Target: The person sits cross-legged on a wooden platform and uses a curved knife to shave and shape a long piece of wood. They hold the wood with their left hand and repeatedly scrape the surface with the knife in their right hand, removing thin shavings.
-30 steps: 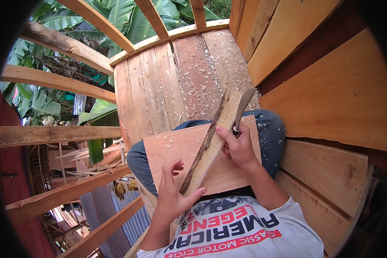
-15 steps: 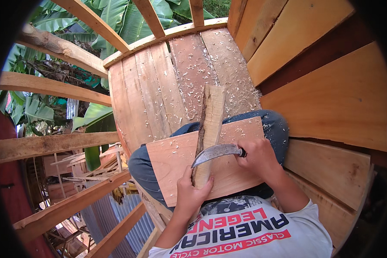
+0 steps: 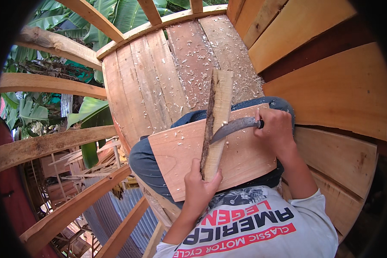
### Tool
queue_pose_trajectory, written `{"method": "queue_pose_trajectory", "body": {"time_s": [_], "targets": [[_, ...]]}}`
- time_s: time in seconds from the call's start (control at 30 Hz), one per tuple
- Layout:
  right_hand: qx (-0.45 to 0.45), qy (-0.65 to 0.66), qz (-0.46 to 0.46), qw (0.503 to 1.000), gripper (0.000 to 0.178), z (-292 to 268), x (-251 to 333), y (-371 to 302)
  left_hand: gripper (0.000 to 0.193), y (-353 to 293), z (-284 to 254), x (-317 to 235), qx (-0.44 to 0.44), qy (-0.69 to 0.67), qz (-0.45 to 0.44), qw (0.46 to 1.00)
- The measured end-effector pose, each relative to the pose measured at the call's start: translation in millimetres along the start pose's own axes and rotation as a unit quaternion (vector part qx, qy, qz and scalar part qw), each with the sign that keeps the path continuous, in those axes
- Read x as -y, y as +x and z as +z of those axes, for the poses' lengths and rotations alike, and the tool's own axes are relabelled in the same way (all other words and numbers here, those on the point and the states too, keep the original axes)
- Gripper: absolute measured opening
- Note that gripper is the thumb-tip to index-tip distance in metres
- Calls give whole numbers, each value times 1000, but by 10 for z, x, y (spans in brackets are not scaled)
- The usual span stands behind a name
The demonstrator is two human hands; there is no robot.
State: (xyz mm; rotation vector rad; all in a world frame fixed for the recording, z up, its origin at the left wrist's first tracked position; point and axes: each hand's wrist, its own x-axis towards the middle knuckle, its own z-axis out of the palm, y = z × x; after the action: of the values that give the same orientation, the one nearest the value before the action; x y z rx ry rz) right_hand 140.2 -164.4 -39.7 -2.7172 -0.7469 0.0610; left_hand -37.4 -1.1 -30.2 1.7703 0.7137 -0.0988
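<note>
Across my lap lies a flat wooden board (image 3: 176, 150). A long strip of pale wood (image 3: 222, 99) with dark bark along its left edge rests over it, its far end reaching past my knees. My left hand (image 3: 201, 182) is closed around the near end of this strip, thumb on the right side and fingers on the left. My right hand (image 3: 274, 129) grips the dark handle of a curved knife (image 3: 236, 127). The blade lies across the strip near its middle, its tip toward the bark edge. A small pale shaving sits on the blade.
Wood shavings (image 3: 193, 56) are scattered over the plank floor (image 3: 148, 81) ahead of me. A plank wall (image 3: 327, 90) rises on the right. Open wooden rails (image 3: 56, 140) stand on the left, with banana leaves (image 3: 90, 114), corrugated metal sheets (image 3: 133, 210) and scrap wood beyond them.
The knife has moved away from me along the strip, from near my left hand to about its middle. My right hand has moved forward and right. The left hand still holds the strip.
</note>
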Motion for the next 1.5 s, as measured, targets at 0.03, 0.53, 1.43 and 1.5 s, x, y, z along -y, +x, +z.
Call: {"method": "queue_pose_trajectory", "body": {"time_s": [0.03,0.53,1.43,1.5], "targets": [[-30,-7,54,998,9,-31,-74,85,31,-11,5,11,3,2,-8,1000],[43,21,-34,998,9,53,67,-50,30,32,21,112,-16,14,52,998],[-63,60,270,959,20,-141,-350,393,28,-81,0,109,9,-7,13,1000],[-76,66,305,947,22,-375,-473,481,29,-102,37,118,6,12,22,1000]]}}
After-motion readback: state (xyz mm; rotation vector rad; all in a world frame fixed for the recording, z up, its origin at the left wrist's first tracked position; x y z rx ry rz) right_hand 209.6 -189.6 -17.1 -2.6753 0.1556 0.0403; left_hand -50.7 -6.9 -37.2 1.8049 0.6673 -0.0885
